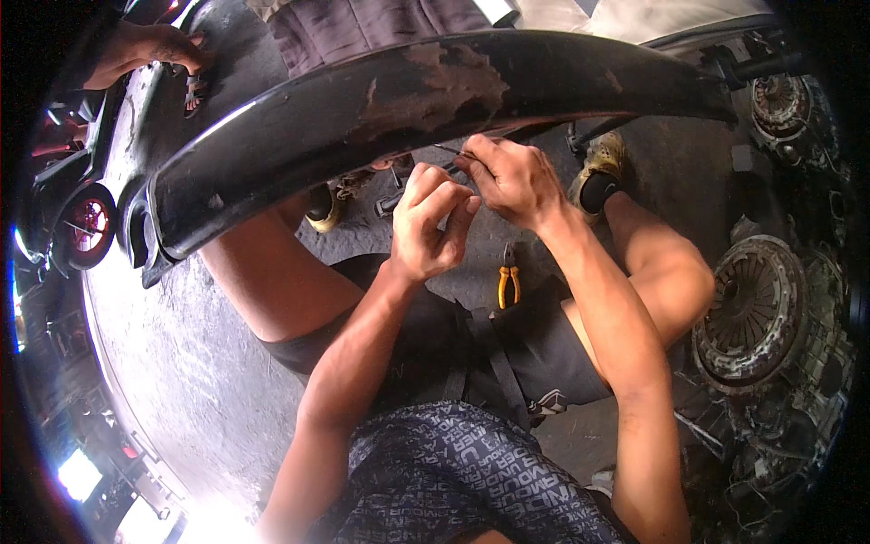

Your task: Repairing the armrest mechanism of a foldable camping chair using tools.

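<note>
A long, curved black panel (pixel 317 104), like a vehicle bumper with its paint peeled in patches, lies across in front of me. Just below its near edge, my right hand (pixel 518 181) pinches a thin dark wire-like piece (pixel 446 148) between thumb and fingers. My left hand (pixel 430 225) is beside it, slightly lower, fingers curled toward the thumb; whatever it grips, if anything, is too small to make out. Pliers with yellow handles (pixel 509 286) rest between my legs, below both hands and touched by neither.
Another person's hand (pixel 163 50) reaches in at the far left, near a dark surface. Round metal clutch-like discs (pixel 750 308) and greasy parts are piled along the right. A small wheel with a red rim (pixel 89 224) stands at the left. My shoes (pixel 603 163) are under the panel.
</note>
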Tool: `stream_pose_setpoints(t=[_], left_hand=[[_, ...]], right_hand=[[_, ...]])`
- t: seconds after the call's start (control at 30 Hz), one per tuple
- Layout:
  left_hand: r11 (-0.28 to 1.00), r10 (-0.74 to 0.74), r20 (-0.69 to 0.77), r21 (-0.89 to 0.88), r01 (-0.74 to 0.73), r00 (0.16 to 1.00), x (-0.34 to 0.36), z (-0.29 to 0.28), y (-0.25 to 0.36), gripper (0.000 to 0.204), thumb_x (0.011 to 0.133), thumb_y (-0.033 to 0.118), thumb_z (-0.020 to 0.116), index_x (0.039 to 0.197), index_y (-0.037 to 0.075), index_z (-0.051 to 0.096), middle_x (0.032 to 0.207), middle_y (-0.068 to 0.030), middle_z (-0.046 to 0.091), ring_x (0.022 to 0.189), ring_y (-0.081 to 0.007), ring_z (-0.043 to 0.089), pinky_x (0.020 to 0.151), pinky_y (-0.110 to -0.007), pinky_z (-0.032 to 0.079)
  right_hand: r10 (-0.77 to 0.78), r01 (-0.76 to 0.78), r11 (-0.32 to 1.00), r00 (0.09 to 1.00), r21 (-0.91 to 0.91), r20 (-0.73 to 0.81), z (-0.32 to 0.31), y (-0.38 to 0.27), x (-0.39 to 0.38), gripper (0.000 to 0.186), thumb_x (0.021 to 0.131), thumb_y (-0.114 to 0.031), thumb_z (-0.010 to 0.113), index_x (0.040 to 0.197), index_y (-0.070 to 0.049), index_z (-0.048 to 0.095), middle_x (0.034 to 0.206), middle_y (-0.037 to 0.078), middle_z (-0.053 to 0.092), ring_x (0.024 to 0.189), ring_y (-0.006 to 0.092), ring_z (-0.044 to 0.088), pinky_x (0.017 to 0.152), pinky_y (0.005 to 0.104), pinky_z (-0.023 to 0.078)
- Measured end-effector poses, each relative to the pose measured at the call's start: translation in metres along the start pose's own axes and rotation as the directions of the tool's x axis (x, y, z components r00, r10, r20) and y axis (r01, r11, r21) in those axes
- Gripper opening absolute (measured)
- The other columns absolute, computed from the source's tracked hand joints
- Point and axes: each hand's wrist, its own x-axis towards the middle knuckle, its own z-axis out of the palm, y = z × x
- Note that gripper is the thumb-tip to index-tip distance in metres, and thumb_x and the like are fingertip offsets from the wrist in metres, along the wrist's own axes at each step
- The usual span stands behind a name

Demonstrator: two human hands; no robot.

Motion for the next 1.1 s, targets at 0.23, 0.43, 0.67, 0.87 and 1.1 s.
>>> stream_pose_setpoints(t=[0.23, 0.43, 0.67, 0.87, 1.1], left_hand=[[0.999, -0.049, 0.012, -0.015, 0.049, 0.999, 0.0003, -0.0002, 0.002, 0.008, 0.077, -0.004, 0.068, 0.081, 0.0, 0.062, 0.076, -0.0108, 0.051, 0.072, -0.0276, 0.049, 0.066, -0.036, 0.042], [0.997, -0.075, 0.019, -0.005, 0.075, 0.997, -0.0003, 0.0004, 0.0021, 0.008, 0.077, -0.004, 0.067, 0.081, 0.0, 0.061, 0.075, -0.0112, 0.05, 0.072, -0.029, 0.048, 0.067, -0.036, 0.041], [0.998, -0.066, 0.02, -0.001, 0.066, 0.998, 0.0, 0.0001, 0.0018, 0.009, 0.077, -0.005, 0.067, 0.08, -0.001, 0.061, 0.075, -0.0114, 0.049, 0.071, -0.0293, 0.047, 0.066, -0.036, 0.04], [0.998, -0.067, 0.023, 0.007, 0.067, 0.997, -0.0003, -0.0011, 0.0014, 0.009, 0.077, -0.006, 0.067, 0.081, -0.001, 0.06, 0.075, -0.0116, 0.049, 0.071, -0.0293, 0.046, 0.066, -0.036, 0.04], [0.998, -0.067, 0.02, -0.013, 0.068, 0.998, 0.0003, 0.001, 0.0007, 0.008, 0.078, -0.006, 0.066, 0.082, -0.001, 0.06, 0.075, -0.0119, 0.049, 0.072, -0.0295, 0.047, 0.067, -0.036, 0.041]], right_hand=[[0.037, -0.035, 0.999, 0.998, -0.04, 0.058, -0.0002, -0.0023, 0.0035, 0.01, 0.09, -0.017, 0.06, 0.094, -0.008, 0.058, 0.081, 0.02, 0.065, 0.076, 0.0425, 0.063, 0.061, 0.0493, 0.051], [0.023, -0.023, 1.0, 1.0, -0.015, 0.018, 0.0044, 0.0016, 0.0063, 0.015, 0.09, -0.03, 0.057, 0.094, -0.015, 0.057, 0.074, 0.021, 0.065, 0.072, 0.0453, 0.063, 0.061, 0.0563, 0.051], [-0.024, 0.024, 0.999, 1.0, -0.044, 0.01, 0.0049, 0.0019, 0.0055, 0.014, 0.089, -0.027, 0.056, 0.092, -0.014, 0.055, 0.073, 0.019, 0.065, 0.071, 0.0439, 0.063, 0.06, 0.055, 0.052], [0.006, 0.001, 0.997, 0.995, -0.072, 0.099, 0.0008, -0.0038, 0.0062, 0.011, 0.088, -0.019, 0.061, 0.095, -0.01, 0.057, 0.08, 0.018, 0.064, 0.075, 0.0423, 0.062, 0.061, 0.0499, 0.05], [-0.037, 0.042, 0.994, 0.998, -0.099, 0.056, 0.0028, -0.0011, 0.0054, 0.014, 0.087, -0.026, 0.059, 0.094, -0.014, 0.057, 0.074, 0.016, 0.066, 0.069, 0.0406, 0.065, 0.058, 0.0519, 0.053]])
